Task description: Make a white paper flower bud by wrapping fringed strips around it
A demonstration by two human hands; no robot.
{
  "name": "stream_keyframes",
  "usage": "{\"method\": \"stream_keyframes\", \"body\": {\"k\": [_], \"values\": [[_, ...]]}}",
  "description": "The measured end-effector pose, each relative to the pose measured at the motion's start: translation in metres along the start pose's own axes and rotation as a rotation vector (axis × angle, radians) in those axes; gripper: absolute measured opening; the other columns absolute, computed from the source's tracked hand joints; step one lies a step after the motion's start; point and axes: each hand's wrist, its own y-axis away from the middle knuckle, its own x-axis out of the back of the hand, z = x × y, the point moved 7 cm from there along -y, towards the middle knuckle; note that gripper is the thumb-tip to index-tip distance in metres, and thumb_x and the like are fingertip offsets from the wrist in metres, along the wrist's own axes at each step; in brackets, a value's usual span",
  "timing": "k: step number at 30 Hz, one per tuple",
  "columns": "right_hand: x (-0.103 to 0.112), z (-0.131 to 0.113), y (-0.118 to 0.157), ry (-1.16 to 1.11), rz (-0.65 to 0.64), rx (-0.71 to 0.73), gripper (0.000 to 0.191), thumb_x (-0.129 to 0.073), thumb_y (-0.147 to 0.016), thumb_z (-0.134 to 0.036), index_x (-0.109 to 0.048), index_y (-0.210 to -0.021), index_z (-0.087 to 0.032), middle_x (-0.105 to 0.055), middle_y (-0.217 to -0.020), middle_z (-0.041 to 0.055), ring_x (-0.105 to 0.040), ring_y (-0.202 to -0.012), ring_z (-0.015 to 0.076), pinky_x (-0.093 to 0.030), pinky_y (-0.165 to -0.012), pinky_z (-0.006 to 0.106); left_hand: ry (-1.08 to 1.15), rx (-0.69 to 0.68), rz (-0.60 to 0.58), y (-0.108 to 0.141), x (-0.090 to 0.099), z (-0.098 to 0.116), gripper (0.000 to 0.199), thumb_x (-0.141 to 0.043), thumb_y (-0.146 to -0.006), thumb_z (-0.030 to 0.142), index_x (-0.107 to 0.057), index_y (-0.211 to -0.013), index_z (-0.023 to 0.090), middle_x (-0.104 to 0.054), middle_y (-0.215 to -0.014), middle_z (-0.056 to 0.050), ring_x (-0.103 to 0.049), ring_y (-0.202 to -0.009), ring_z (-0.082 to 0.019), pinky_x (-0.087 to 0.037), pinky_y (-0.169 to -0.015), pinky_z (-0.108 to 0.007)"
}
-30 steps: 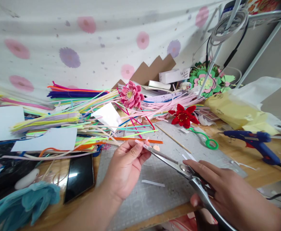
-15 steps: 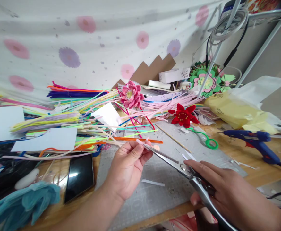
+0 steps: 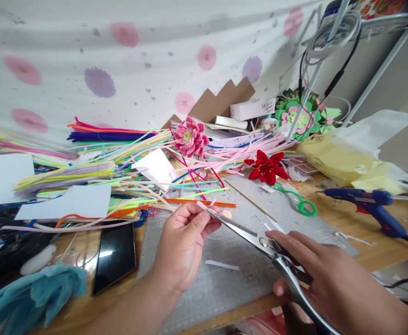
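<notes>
My left hand (image 3: 185, 242) pinches a short pale pink strip (image 3: 201, 205), which looks like a piece of pipe cleaner, between thumb and fingers. Metal scissors (image 3: 239, 229) are held in my right hand (image 3: 329, 274), its fingers wrapped around the handles. Their blades point left and lie nearly together, with the tips at the pink strip beside my left fingertips. Beneath both hands is a grey cutting mat (image 3: 221, 298). A white paper strip (image 3: 222, 265) lies on it, below the scissors.
Bundles of coloured pipe cleaners (image 3: 85, 174) cover the left and back. Behind the mat are a pink flower (image 3: 190, 137) and a red flower (image 3: 267, 167). Green-handled scissors (image 3: 307, 208) and a blue glue gun (image 3: 368, 204) lie right; a dark phone (image 3: 115, 258) lies left.
Both hands stay almost in place. The scissors and my right hand have shifted very slightly, with the tips still at the pink strip.
</notes>
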Motion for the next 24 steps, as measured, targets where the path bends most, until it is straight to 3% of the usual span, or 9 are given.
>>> {"method": "stream_keyframes", "body": {"k": [12, 24], "values": [[-0.0002, -0.0002, -0.0016, 0.016, -0.019, -0.001, 0.041, -0.046, -0.085, -0.025, -0.046, -0.126, -0.020, -0.067, -0.091, 0.0068, -0.068, -0.059, 0.0176, -0.053, -0.049, 0.027, -0.033, -0.061, 0.080, 0.0011, 0.0062, 0.0007, 0.011, -0.075, -0.071, 0.016, -0.064, -0.067, 0.015, -0.073, -0.076, -0.003, -0.067, -0.075, -0.015, -0.054, -0.070, -0.027], [-0.0033, -0.0025, -0.0003, -0.051, -0.064, -0.011, 0.047, -0.045, -0.079, -0.013, -0.043, -0.125, -0.022, -0.068, -0.088, 0.0041, -0.069, -0.061, 0.0165, -0.051, -0.052, 0.025, -0.026, -0.090, 0.035, 0.0015, 0.0019, 0.0007, 0.010, -0.071, -0.076, 0.014, -0.065, -0.069, 0.015, -0.075, -0.078, -0.002, -0.069, -0.077, -0.015, -0.053, -0.074, -0.028]]}}
